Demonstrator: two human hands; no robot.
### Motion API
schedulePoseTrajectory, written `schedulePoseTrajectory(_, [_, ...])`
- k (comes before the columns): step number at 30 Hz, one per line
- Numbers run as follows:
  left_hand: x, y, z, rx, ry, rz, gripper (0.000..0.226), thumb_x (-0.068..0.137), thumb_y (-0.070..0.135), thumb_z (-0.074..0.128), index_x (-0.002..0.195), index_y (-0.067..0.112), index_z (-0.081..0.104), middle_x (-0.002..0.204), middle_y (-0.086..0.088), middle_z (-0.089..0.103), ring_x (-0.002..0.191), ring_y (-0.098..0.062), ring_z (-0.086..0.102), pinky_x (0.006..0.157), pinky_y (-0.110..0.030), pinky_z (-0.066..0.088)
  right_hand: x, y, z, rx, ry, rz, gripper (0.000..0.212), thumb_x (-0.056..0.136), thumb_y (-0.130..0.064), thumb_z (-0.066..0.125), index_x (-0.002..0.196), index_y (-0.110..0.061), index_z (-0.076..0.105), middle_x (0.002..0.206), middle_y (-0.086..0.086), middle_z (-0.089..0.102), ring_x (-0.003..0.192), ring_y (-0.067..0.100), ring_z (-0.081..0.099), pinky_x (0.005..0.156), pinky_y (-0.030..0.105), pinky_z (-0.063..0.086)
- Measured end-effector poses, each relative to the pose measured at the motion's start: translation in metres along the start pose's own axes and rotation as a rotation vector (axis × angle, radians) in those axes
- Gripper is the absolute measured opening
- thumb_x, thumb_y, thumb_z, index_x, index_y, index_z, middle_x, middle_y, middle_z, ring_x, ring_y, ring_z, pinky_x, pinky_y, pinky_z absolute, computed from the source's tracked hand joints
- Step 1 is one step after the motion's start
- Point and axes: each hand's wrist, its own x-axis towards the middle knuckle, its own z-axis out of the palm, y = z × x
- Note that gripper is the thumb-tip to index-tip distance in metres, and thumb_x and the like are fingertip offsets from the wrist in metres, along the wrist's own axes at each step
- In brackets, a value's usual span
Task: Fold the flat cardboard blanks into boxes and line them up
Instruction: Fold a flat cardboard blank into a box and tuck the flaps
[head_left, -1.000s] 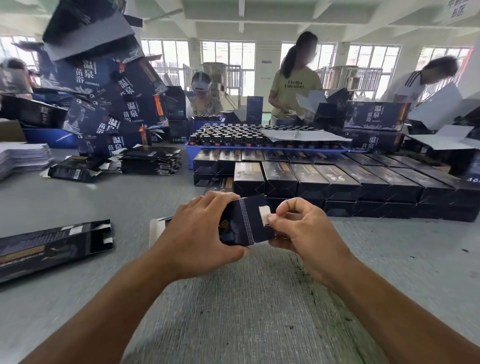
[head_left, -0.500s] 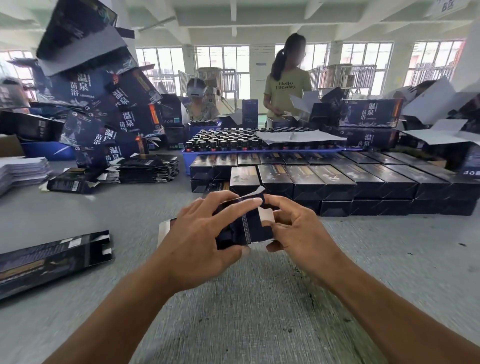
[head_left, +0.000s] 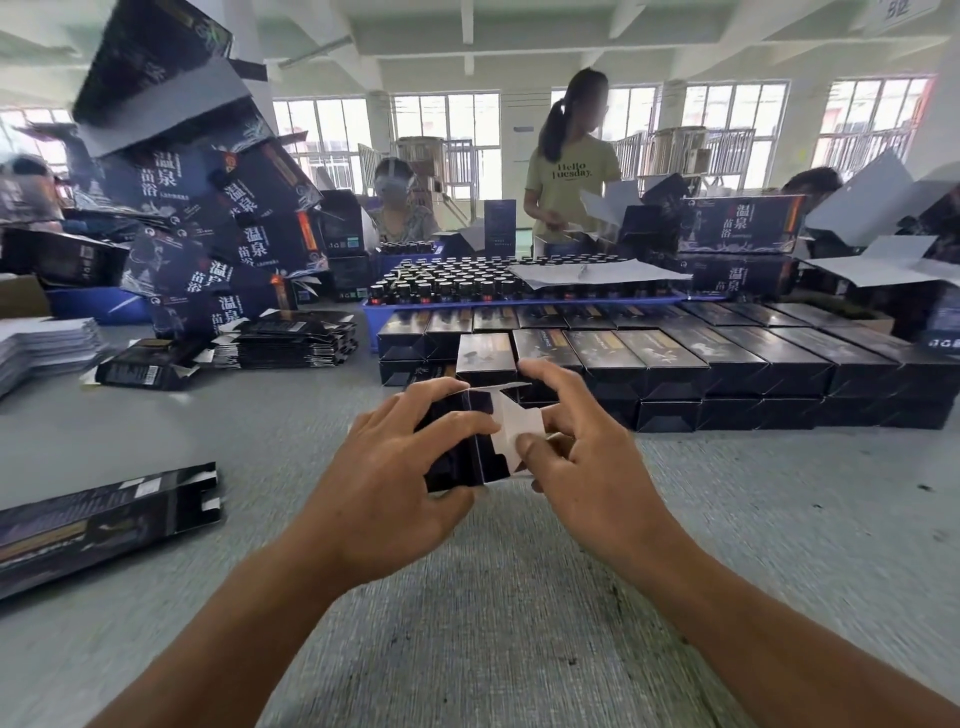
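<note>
pinching the white end flap (head_left: 511, 428), the right hand's (head_left: 587, 452) thumb and curled fingers hold it at the box's open end, while its forefinger arches free above. the left hand (head_left: 384, 467) wraps the dark box (head_left: 460, 447) from the left, fingers curled over its top and thumb beneath, clamped on it. the box sits between both hands, raised just above the grey table (head_left: 493, 623). half a second ago the flap was mostly tucked behind the fingers; now it stands out wide and white, with a thin flap edge lifted above the box, and the hands sit a little higher and closer to the row of finished boxes (head_left: 675, 364). that row lies just beyond the hands, in front of a blue tray of bottles (head_left: 467, 288). a flat blank (head_left: 98, 519) lies on the table to the left, well apart, and a stack of blanks (head_left: 291, 340) lies farther back. a person in a yellow shirt (head_left: 571, 176) stands behind the tray.
</note>
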Motion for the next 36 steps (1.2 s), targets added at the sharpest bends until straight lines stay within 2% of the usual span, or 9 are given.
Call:
schedulePoseTrajectory(5, [0.001, 0.001, 0.001, 0.0, 0.029, 0.009, 0.074, 0.075, 0.025, 0.084, 0.136, 0.039, 0.044, 0.147, 0.011, 0.044, 0.131, -0.019, 0.046, 0.105, -0.047, 0.042, 0.0, 0.0, 0.0, -0.049, 0.006, 0.001, 0.037, 0.099, -0.012, 0.058, 0.119, -0.044, 0.064, 0.092, -0.012, 0.071, 0.078, 0.011, 0.069, 0.07, 0.035, 0.06])
schedulePoseTrajectory(8, [0.0, 0.002, 0.001, 0.05, -0.012, -0.001, 0.081, 0.079, 0.028, 0.081, 0.147, 0.041, 0.039, 0.152, 0.009, 0.039, 0.137, -0.02, 0.039, 0.108, -0.047, 0.038, -0.001, -0.004, -0.001, -0.062, -0.021, 0.015, 0.037, 0.099, -0.013, 0.058, 0.125, -0.039, 0.066, 0.095, -0.022, 0.068, 0.086, 0.001, 0.067, 0.078, 0.023, 0.058])
schedulePoseTrajectory(11, [0.0, -0.002, 0.001, 0.069, -0.025, -0.007, 0.072, 0.08, 0.024, 0.08, 0.143, 0.037, 0.05, 0.153, 0.003, 0.038, 0.136, -0.025, 0.04, 0.105, -0.053, 0.041, -0.002, -0.006, -0.004, 0.0, -0.09, 0.069, 0.039, 0.096, -0.022, 0.064, 0.132, -0.038, 0.062, 0.093, -0.022, 0.068, 0.081, 0.004, 0.067, 0.069, 0.02, 0.056])
schedulePoseTrajectory(14, [0.0, -0.005, -0.001, 0.055, 0.004, -0.046, 0.064, 0.08, 0.024, 0.081, 0.138, 0.033, 0.057, 0.152, 0.002, 0.039, 0.135, -0.027, 0.042, 0.101, -0.056, 0.045, -0.002, -0.007, -0.007, 0.033, -0.232, 0.098, 0.059, 0.088, -0.024, 0.072, 0.142, -0.039, 0.053, 0.123, -0.02, 0.062, 0.101, -0.008, 0.062, 0.076, 0.011, 0.049])
schedulePoseTrajectory(16, [0.001, -0.006, -0.002, 0.044, 0.021, -0.055, 0.062, 0.08, 0.024, 0.081, 0.136, 0.033, 0.058, 0.152, 0.003, 0.04, 0.134, -0.027, 0.043, 0.1, -0.056, 0.046, -0.003, -0.007, -0.005, 0.034, -0.251, 0.091, 0.067, 0.085, -0.014, 0.072, 0.143, -0.039, 0.051, 0.127, -0.018, 0.061, 0.092, -0.009, 0.063, 0.072, 0.013, 0.051])
schedulePoseTrajectory(20, [0.0, -0.003, 0.001, 0.021, 0.035, -0.006, 0.059, 0.079, 0.026, 0.081, 0.133, 0.034, 0.059, 0.149, 0.004, 0.041, 0.131, -0.026, 0.045, 0.096, -0.054, 0.049, -0.003, -0.003, 0.0, 0.003, -0.057, 0.06, 0.039, 0.088, -0.022, 0.075, 0.121, -0.041, 0.065, 0.085, -0.006, 0.073, 0.071, 0.01, 0.068, 0.06, 0.023, 0.052])
schedulePoseTrajectory(26, [-0.001, 0.001, 0.005, 0.017, 0.049, 0.004, 0.057, 0.078, 0.025, 0.081, 0.131, 0.035, 0.06, 0.148, 0.004, 0.043, 0.13, -0.024, 0.045, 0.095, -0.052, 0.05, -0.004, 0.001, 0.003, -0.018, 0.022, 0.014, 0.051, 0.085, -0.027, 0.079, 0.126, -0.043, 0.052, 0.103, -0.017, 0.069, 0.084, -0.001, 0.069, 0.071, 0.02, 0.055])
schedulePoseTrajectory(29, [-0.001, 0.002, 0.006, 0.012, 0.064, -0.004, 0.06, 0.078, 0.026, 0.08, 0.133, 0.036, 0.058, 0.149, 0.005, 0.042, 0.131, -0.023, 0.044, 0.097, -0.05, 0.05, -0.003, 0.001, 0.003, 0.024, 0.048, 0.046, 0.039, 0.084, -0.026, 0.08, 0.11, -0.04, 0.055, 0.102, -0.017, 0.071, 0.085, 0.0, 0.069, 0.074, 0.026, 0.056])
schedulePoseTrajectory(36, [-0.001, 0.002, 0.006, 0.014, 0.08, -0.066, 0.093, 0.079, 0.034, 0.079, 0.155, 0.034, 0.025, 0.15, 0.013, 0.038, 0.136, -0.013, 0.036, 0.107, -0.046, 0.043, -0.005, -0.002, 0.003, 0.088, -0.025, 0.054, 0.029, 0.094, -0.014, 0.065, 0.116, -0.033, 0.071, 0.101, -0.018, 0.073, 0.085, 0.006, 0.069, 0.066, 0.026, 0.058])
